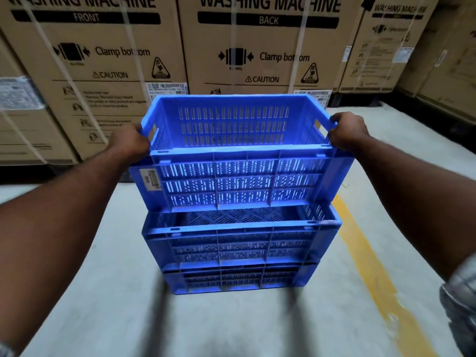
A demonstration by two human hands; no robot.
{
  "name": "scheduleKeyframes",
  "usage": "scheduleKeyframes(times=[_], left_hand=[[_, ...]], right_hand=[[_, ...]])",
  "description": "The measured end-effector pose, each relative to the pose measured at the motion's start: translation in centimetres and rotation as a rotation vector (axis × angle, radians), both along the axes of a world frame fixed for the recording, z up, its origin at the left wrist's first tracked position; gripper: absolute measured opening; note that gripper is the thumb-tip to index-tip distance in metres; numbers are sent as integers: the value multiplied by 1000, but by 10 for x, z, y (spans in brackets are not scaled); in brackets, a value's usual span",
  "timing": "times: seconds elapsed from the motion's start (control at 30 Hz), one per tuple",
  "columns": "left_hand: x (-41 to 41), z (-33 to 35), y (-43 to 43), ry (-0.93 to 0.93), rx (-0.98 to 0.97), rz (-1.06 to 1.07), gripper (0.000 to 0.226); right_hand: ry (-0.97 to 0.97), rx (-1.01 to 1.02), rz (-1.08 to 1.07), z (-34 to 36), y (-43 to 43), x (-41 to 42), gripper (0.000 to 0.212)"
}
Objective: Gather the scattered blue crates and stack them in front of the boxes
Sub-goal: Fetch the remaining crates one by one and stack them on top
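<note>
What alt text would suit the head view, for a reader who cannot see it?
The left hand and right hand hold a blue crate by its ends over a stack of blue crates on a grey floor. Behind stand cardboard washing machine boxes; a yellow line runs on the right.

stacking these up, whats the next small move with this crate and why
Probably ease the top crate toward you, then lower it square. Left hand and right hand grip its ends, yet the inside of the lower crate shows in front, so they aren't aligned.

Crate [237,161] over stack [239,248], boxes [268,47] behind — line [373,266] right
</note>
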State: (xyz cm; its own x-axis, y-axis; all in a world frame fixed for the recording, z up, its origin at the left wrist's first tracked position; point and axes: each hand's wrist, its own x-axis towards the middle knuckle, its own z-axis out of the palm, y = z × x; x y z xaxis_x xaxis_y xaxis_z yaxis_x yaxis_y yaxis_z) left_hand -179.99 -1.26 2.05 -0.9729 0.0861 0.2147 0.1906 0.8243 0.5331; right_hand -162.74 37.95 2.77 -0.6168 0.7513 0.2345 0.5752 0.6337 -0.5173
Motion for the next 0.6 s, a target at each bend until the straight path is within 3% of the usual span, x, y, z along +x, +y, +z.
scheduleKeyframes(times=[0.3, 0.6], left_hand=[[2, 12, -2, -82, -31, -64, 39], [34, 12, -19, -40, -175, -107, 25]], right_hand=[[-30, -28, 47, 2, 5, 18, 53], [-74, 6, 83, 2, 5, 29, 53]])
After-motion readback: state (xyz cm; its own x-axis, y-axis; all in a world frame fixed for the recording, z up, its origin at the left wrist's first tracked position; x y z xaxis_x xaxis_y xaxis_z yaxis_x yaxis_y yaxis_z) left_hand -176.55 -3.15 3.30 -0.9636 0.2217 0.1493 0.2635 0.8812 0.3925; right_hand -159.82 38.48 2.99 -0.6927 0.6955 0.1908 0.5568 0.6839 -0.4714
